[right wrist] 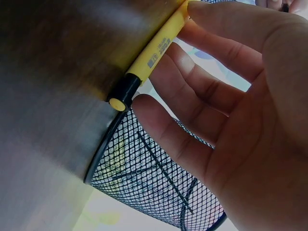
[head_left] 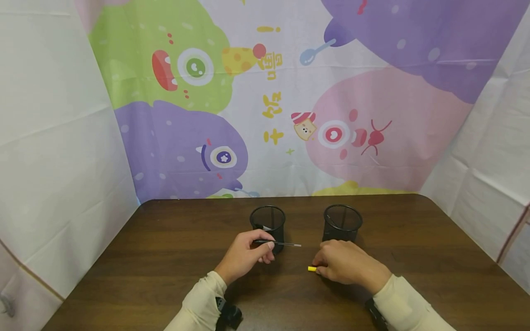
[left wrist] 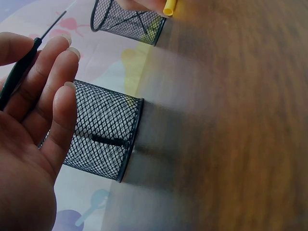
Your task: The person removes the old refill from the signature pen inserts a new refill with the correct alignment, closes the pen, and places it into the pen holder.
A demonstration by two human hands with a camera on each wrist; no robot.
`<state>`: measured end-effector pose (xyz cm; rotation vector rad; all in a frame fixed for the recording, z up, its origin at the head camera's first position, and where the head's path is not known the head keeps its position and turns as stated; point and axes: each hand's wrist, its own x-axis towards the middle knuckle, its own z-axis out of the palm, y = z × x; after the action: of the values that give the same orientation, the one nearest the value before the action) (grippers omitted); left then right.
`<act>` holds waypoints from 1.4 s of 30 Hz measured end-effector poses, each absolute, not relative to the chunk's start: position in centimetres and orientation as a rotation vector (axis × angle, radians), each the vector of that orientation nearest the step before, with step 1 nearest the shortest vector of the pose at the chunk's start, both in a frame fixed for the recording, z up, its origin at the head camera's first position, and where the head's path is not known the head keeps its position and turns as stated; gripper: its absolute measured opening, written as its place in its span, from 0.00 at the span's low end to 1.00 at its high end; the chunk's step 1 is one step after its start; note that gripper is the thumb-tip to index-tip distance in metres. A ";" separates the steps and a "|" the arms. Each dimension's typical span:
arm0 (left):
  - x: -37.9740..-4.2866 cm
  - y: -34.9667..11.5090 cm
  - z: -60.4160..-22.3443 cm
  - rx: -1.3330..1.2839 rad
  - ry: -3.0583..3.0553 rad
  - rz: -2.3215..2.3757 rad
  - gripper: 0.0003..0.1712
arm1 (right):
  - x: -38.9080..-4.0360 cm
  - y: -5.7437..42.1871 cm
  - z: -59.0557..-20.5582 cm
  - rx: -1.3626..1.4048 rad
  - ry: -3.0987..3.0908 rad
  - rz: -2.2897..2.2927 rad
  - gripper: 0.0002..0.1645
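Note:
My left hand (head_left: 244, 255) pinches a small dark screwdriver (left wrist: 19, 72) between thumb and forefinger, its thin shaft pointing right in the head view. The other fingers are loosely bent. Just behind that hand stands a black mesh pen holder (head_left: 279, 235), with a black and white thing showing inside. Low over the table, my right hand (head_left: 348, 262) grips a yellow marker (right wrist: 156, 53) by one end with thumb and fingers. The marker's black-banded end appears close to the wood in the right wrist view. A second mesh pen holder (head_left: 342, 232) stands directly behind the right hand, with thin dark lines inside.
Both holders stand on a brown wooden table (head_left: 186, 230). A cloth backdrop (head_left: 285, 174) with cartoon figures rises at the table's far edge, and white cloth walls (head_left: 54, 115) flank both sides.

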<state>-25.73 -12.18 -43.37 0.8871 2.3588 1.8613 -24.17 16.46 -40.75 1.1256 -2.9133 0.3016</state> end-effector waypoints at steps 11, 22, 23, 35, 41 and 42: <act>-25.7 -12.2 -43.3 0.887 2.355 1.865 0.11 | -24.3 16.5 -40.8 1.156 -2.870 0.296 0.05; -25.7 -12.2 -43.3 0.881 2.348 1.871 0.10 | -24.3 16.3 -40.8 1.125 -2.830 0.307 0.05; -25.7 -12.2 -43.3 0.877 2.354 1.868 0.10 | -24.3 16.3 -40.8 1.125 -2.821 0.305 0.06; -25.7 -12.1 -43.4 0.898 2.354 1.860 0.12 | -24.2 15.7 -40.7 1.132 -2.604 0.373 0.02; -25.7 -12.0 -43.4 0.903 2.347 1.855 0.13 | -24.1 15.4 -40.5 1.138 -2.586 0.427 0.03; -25.7 -12.0 -43.4 0.901 2.349 1.852 0.12 | -24.1 15.4 -40.5 1.136 -2.585 0.432 0.03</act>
<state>-25.66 -11.96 -43.41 0.9011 2.3493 1.8518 -24.06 15.38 -40.48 1.1361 -2.5855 0.4316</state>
